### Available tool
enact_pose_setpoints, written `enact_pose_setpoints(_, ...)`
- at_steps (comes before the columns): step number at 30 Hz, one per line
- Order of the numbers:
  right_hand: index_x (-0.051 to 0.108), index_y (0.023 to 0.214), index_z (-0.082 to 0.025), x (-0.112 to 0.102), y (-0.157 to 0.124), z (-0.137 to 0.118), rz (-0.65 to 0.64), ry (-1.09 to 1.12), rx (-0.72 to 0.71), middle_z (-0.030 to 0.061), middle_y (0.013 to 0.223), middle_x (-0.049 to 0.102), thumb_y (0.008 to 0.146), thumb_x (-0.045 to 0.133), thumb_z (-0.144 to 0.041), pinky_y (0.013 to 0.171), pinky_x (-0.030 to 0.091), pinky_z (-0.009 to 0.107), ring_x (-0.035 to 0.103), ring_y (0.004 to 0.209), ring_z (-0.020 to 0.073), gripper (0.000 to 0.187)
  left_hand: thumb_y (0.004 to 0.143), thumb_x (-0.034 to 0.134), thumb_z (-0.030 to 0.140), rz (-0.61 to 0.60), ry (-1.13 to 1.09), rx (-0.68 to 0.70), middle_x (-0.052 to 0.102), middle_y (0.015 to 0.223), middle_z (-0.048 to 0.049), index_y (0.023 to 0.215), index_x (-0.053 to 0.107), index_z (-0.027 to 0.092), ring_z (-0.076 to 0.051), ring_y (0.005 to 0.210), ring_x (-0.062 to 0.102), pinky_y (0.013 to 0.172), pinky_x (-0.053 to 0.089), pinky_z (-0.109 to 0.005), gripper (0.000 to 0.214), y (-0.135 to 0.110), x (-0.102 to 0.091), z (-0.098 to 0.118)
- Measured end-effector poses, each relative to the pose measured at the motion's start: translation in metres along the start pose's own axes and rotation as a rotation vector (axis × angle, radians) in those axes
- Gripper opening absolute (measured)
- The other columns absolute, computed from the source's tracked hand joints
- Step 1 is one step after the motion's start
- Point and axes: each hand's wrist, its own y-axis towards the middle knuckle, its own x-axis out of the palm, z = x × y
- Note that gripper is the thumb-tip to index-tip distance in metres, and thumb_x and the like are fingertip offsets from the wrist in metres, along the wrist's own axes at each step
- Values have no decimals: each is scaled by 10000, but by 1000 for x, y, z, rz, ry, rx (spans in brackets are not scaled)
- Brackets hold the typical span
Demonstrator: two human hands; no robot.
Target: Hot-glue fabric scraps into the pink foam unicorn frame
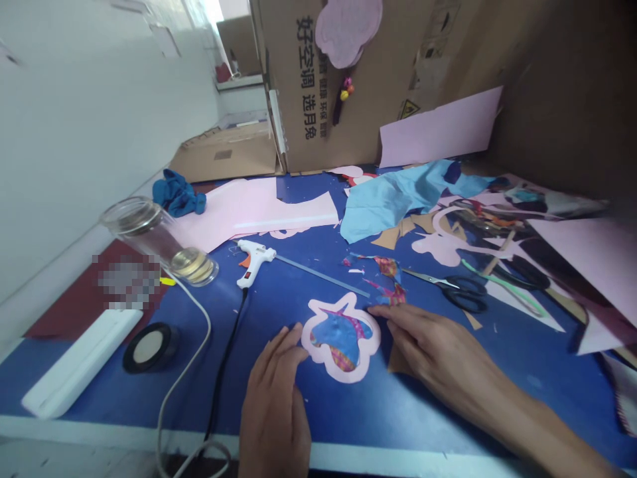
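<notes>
Flat on the blue bench (358,425), the pink-rimmed fabric piece (341,338) is framed by both hands. Its left edge is met by the fingertips of the left hand (279,392), which is held loosely, with nothing gripped. Its upper right edge is reached by the right hand (428,338); whether the rim is pinched there or only pressed cannot be told. The piece is judged light, with a paper-like rim that may be easily creased and a softer centre. It is best taken by opposite sides of the rim, so that the patterned cloth is not pulled.
</notes>
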Motion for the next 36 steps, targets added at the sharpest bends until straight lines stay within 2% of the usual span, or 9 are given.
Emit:
enact_pose_setpoints(4, 725, 1352, -289, -3, 1, -2, 1, 39, -25, 65, 1243, 813, 1022, 443, -166, 872, 644, 397, 803, 1049, 262, 452, 905, 422, -8, -35, 91, 144, 640, 1551, -109, 1432, 589, 206, -252, 1496, 544, 1184, 515, -483, 593, 3, 0, 0)
enact_pose_setpoints(7, 723, 1368, -319, -4, 1, -4, 8, 34, -70, 56, 1178, 803, 1009, 447, -140, 784, 643, 368, 801, 941, 241, 487, 884, 478, 21, -82, 166, 205, 591, 1606, -101, 1482, 604, 230, -283, 1514, 522, 1190, 499, -507, 646, 4, 2, 1)
enact_pose_setpoints(10, 692, 1435, -330, -3, 0, -4, -6, -37, -119, 62, 1098, 780, 955, 500, -99, 672, 622, 340, 778, 820, 233, 566, 897, 505, 51, -117, 199, 212, 555, 1639, -100, 1497, 607, 239, -300, 1521, 511, 1184, 498, -526, 637, 3, 4, 1)
enact_pose_setpoints(13, 662, 1480, -327, -1, 1, -5, -5, -102, -148, 71, 1092, 759, 919, 527, -62, 652, 613, 320, 765, 784, 219, 635, 901, 492, 41, -116, 194, 211, 556, 1639, -95, 1498, 601, 231, -295, 1523, 509, 1180, 502, -523, 636, 2, 5, 0)
enact_pose_setpoints(18, 653, 1504, -330, -2, 1, -12, 76, -232, -187, 87, 1014, 711, 1010, 554, -173, 591, 587, 328, 725, 757, 243, 528, 905, 489, 26, -87, 171, 191, 578, 1619, -95, 1487, 606, 225, -283, 1514, 522, 1196, 491, -498, 626, 1, 7, -1)
enact_pose_setpoints(21, 685, 1470, -340, -4, 2, -16, 134, -302, -210, 129, 1089, 711, 1039, 559, -227, 678, 609, 410, 714, 842, 291, 464, 900, 490, 20, -76, 161, 191, 596, 1604, -91, 1469, 618, 215, -275, 1507, 530, 1200, 488, -478, 615, 2, 7, -1)
enact_pose_setpoints(24, 701, 1452, -339, -6, 6, -17, 142, -328, -249, 179, 1359, 679, 1032, 601, -247, 840, 614, 544, 701, 1108, 392, 441, 896, 487, 30, -80, 180, 208, 606, 1593, -95, 1462, 621, 200, -276, 1500, 536, 1194, 488, -479, 607, 2, 7, 0)
enact_pose_setpoints(27, 688, 1468, -323, -6, 12, -18, 121, -328, -301, 185, 1547, 590, 1026, 611, -233, 985, 563, 628, 596, 1349, 442, 457, 900, 489, 42, -95, 209, 218, 607, 1591, -100, 1464, 622, 197, -283, 1496, 539, 1182, 496, -487, 599, 2, 7, 0)
enact_pose_setpoints(36, 719, 1430, -307, 0, 16, -18, 124, -339, -317, 176, 1630, 535, 1086, 550, -416, 1044, 530, 651, 551, 1419, 425, 398, 938, 501, 66, -72, 191, 222, 616, 1583, -97, 1449, 638, 204, -285, 1485, 555, 1173, 507, -471, 546, 3, 8, -3)
